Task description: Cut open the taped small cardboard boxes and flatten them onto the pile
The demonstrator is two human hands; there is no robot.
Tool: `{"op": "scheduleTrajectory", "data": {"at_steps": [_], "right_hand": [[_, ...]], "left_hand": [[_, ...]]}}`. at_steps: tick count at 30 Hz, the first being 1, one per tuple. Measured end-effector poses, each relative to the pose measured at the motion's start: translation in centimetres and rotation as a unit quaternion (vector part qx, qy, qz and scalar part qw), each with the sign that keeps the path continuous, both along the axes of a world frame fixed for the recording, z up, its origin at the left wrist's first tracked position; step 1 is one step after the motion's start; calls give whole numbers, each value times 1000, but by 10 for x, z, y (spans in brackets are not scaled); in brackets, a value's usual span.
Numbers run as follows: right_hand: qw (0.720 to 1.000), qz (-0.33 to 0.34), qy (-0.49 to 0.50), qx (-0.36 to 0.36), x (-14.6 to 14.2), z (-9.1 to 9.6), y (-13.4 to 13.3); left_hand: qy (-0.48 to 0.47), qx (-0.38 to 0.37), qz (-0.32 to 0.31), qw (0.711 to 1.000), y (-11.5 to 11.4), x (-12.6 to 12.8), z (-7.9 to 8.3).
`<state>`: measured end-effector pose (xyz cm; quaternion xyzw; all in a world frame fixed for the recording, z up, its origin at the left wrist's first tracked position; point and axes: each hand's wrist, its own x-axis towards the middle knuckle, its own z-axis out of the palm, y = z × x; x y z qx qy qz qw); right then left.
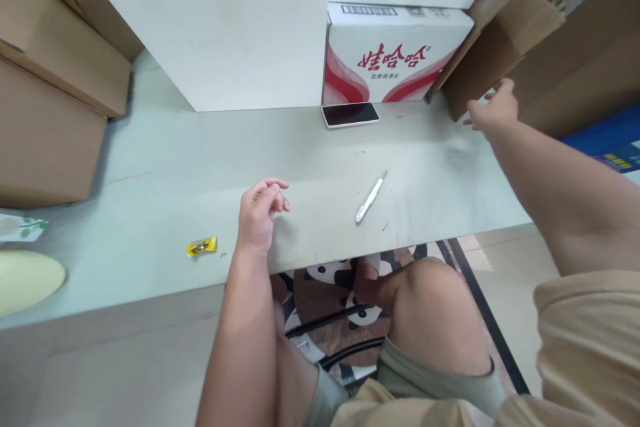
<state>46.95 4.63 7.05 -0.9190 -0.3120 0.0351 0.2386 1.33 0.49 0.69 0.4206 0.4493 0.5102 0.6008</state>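
My left hand (260,210) hovers over the near edge of the pale table with its fingers loosely bent and nothing in them. Off to the right, my right hand (495,107) is stretched out beside a brown cardboard box (485,67), fingers apart and holding nothing visible; whether it touches the box I cannot tell. Between the hands lies a slim white pen-shaped tool (371,199) with a thin pointed tip, slanting away from me. A small yellow wrapped packet (202,246) rests left of my left hand.
A phone (351,115) with a dark screen lies before a white and red carton (395,57). Plain white boxes (225,47) stand at the back. Brown cartons (45,127) line the left side. A pale yellow rounded object (30,281) sits at the near left. Something blue (607,137) shows at right.
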Motion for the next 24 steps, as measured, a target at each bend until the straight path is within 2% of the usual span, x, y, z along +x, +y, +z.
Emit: {"op": "scheduleTrajectory", "data": {"at_steps": [5,8,11,14,17,21,24], "right_hand": [[1000,12,-8,-17,-16,1,-19],[996,76,-24,-30,-37,6,-29],[984,168,-34,-51,-74,13,-31],[962,261,-40,-68,-127,20,-26],[928,359,-50,-82,-193,21,-13],[851,510,-95,-78,-294,10,12],[787,603,-123,-44,-377,3,30]], "left_hand": [[-17,6,4,1000,-3,-6,4],[-30,17,11,999,-8,-15,7],[-54,31,31,998,-15,-27,10],[-91,40,52,994,-23,-40,12],[-124,54,82,987,-29,-55,13],[-161,70,124,977,-34,-77,15],[-171,85,156,969,-37,-93,18]]}}
